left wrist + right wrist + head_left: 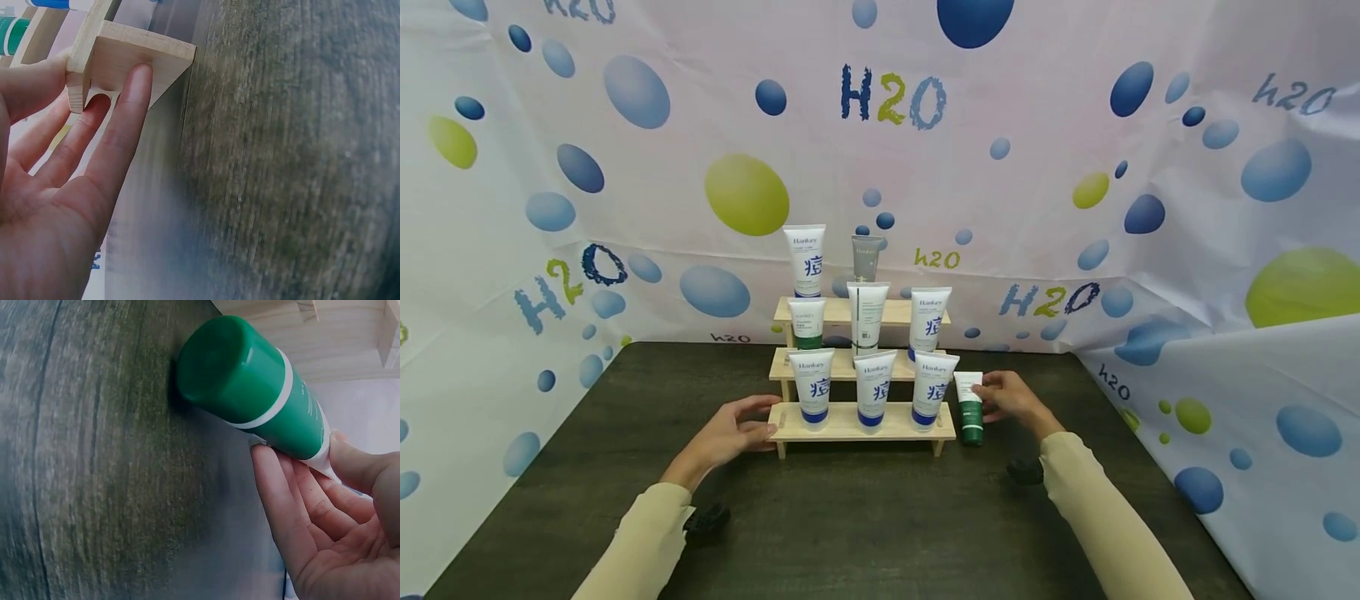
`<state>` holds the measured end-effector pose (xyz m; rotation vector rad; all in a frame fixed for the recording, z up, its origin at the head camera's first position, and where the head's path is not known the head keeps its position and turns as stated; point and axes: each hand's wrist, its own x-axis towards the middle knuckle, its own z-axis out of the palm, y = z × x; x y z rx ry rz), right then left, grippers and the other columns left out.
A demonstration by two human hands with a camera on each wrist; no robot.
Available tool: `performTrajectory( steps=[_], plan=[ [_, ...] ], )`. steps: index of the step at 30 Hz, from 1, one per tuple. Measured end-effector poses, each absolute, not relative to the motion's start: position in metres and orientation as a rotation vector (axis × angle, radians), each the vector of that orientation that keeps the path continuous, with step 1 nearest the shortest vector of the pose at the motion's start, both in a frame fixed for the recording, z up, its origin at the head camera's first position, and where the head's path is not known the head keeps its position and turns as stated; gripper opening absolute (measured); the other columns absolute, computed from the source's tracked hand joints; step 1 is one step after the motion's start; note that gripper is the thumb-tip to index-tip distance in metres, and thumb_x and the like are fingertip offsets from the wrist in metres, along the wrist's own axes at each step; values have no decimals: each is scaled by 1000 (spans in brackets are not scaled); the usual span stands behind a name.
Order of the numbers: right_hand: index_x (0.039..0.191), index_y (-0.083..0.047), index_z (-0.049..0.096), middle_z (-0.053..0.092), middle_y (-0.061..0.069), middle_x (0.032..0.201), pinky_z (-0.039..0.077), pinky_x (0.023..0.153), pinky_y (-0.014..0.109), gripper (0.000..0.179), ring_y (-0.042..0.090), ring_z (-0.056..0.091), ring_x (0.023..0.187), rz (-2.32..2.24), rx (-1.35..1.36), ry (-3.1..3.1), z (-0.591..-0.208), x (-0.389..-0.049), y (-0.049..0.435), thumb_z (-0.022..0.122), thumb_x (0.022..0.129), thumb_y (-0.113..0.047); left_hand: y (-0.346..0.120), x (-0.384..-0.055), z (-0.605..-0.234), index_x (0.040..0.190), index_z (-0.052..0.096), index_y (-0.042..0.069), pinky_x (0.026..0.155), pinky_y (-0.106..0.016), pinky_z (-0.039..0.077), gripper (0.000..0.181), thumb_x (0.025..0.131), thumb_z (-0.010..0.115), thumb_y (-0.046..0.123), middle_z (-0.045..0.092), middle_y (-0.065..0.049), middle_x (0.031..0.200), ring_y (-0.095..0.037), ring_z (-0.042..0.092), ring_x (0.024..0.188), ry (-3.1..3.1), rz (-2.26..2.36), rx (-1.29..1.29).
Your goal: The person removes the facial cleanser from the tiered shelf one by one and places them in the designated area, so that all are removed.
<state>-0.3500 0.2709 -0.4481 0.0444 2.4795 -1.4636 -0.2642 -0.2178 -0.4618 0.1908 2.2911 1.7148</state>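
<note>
A three-step wooden display stand (867,422) is on the dark table. My left hand (730,433) holds the left end of its lowest step; the left wrist view shows the thumb on one side of the wood (144,47) and fingertips against another. My right hand (1011,396) pinches a green-and-white squeeze tube (971,412) just right of the stand. Its green cap (215,362) points down, close over the table in the right wrist view. On the lowest step, white tubes with blue caps (812,383) stand in a row.
The middle step bears a green-capped tube (807,321), a tall white tube (867,317) and a blue-capped tube (928,317). A white tube (806,254) and a grey tube (866,260) stand on the top step. A printed backdrop (1037,100) encloses the table (865,533).
</note>
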Motion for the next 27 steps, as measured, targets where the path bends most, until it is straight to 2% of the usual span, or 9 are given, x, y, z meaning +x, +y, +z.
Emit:
performTrajectory(
  steps=[12, 23, 27],
  plan=[
    [147, 20, 36, 55, 36, 134, 68, 78, 40, 58, 35, 66, 107, -1430, 83, 2496, -450, -346, 269, 58, 106, -15, -219, -265, -464, 154, 40, -2, 93, -42, 65, 62, 99, 68, 8, 37, -34, 156, -44, 61, 129, 2291, 1718, 211],
    [142, 20, 42, 61, 33, 126, 68, 71, 37, 53, 24, 66, 91, -1396, 24, 2534, -460, -347, 266, 59, 106, -16, -219, -265, -465, 155, 40, -1, 93, -41, 65, 63, 100, 68, 8, 37, -33, 156, -42, 62, 129, 2292, 1722, 203],
    [142, 19, 44, 62, 33, 125, 68, 71, 37, 52, 24, 67, 92, -1389, 20, 2544, -461, -348, 265, 59, 106, -16, -219, -265, -464, 155, 40, 0, 93, -42, 65, 63, 99, 68, 9, 38, -33, 155, -43, 61, 129, 2295, 1716, 199]
  ],
)
